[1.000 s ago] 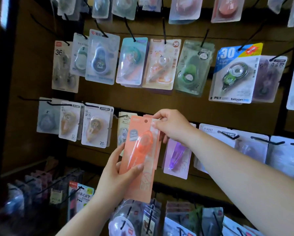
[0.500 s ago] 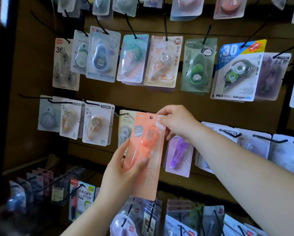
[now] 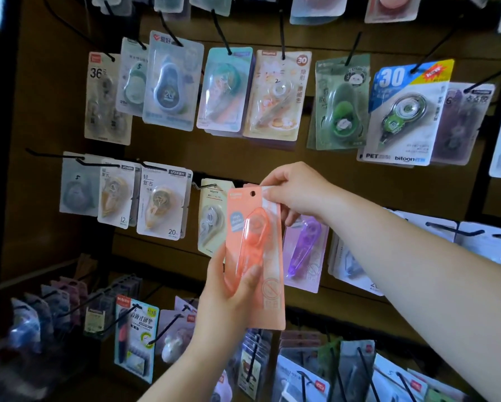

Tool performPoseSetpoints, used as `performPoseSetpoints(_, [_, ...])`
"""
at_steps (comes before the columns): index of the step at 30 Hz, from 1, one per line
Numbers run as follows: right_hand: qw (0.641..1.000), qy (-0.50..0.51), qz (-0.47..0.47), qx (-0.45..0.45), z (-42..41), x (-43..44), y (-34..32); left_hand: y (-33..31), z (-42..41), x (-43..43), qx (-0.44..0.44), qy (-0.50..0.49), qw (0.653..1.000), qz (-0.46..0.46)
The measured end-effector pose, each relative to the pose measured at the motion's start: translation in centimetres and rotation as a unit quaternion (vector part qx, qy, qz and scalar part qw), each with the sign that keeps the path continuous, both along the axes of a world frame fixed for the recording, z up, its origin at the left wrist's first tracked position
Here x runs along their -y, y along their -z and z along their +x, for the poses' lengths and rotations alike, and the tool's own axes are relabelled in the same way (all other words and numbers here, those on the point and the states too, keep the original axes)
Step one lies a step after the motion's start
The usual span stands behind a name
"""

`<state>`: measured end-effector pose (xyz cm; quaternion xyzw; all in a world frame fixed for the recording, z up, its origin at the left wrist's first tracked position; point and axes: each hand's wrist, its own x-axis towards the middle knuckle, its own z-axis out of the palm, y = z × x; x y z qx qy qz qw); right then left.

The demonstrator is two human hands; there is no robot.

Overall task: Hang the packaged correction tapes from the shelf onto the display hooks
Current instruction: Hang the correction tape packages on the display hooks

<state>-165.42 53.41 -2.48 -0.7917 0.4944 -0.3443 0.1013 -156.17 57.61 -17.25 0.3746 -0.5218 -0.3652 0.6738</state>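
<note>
I hold an orange packaged correction tape (image 3: 253, 250) upright in front of the middle row of the display. My left hand (image 3: 229, 294) grips its lower half, thumb across the blister. My right hand (image 3: 294, 192) pinches its top right corner, beside the punched hang hole. More orange cards seem stacked behind it. A black display hook (image 3: 204, 186) with a beige pack (image 3: 211, 216) juts out just left of the orange pack's top. A purple correction tape pack (image 3: 304, 250) hangs right behind it.
The brown board carries rows of hooks with hanging packs: a grey-blue one (image 3: 171, 82) and a blue "30" pack (image 3: 403, 111) above, beige ones (image 3: 161, 204) at left. More packs (image 3: 136, 335) crowd the lower hooks. A dark post (image 3: 0, 169) bounds the left.
Both hands have lifted the orange pack slightly up and toward the board; its hang hole now sits level with the middle row's hooks.
</note>
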Motion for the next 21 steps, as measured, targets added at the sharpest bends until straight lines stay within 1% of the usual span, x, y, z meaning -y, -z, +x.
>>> performPoseSetpoints(4, [1.0, 0.0, 0.011, 0.0, 0.3, 0.1, 0.2, 0.1, 0.8, 0.1, 0.011, -0.017, 1.0, 0.004])
performPoseSetpoints(9, [0.998, 0.009, 0.032, 0.046, 0.3, 0.2, 0.1, -0.5, 1.6, 0.0, 0.042, -0.055, 0.998, 0.012])
performPoseSetpoints(11, [0.999, 0.025, 0.032, 0.024, 0.5, 0.3, 0.3, -0.5, 1.8, 0.1, 0.059, -0.064, 0.996, 0.009])
performPoseSetpoints(14, [0.996, 0.074, -0.011, -0.049, 1.0, 0.7, 0.9, 0.1, 1.9, 1.1, 0.086, -0.063, 0.994, 0.017])
performPoseSetpoints(16, [0.992, 0.095, -0.046, -0.071, 1.2, 1.3, 1.3, 0.4, 2.0, 2.5, 0.116, -0.064, 0.991, 0.019])
performPoseSetpoints(18, [0.99, 0.108, -0.067, -0.066, 1.3, 2.0, 1.8, 0.4, 1.9, 4.0, 0.134, -0.063, 0.989, 0.023])
performPoseSetpoints(21, [0.986, 0.129, -0.096, -0.036, 0.9, 3.6, 2.6, 0.3, 1.5, 6.3, 0.142, -0.047, 0.988, 0.026])
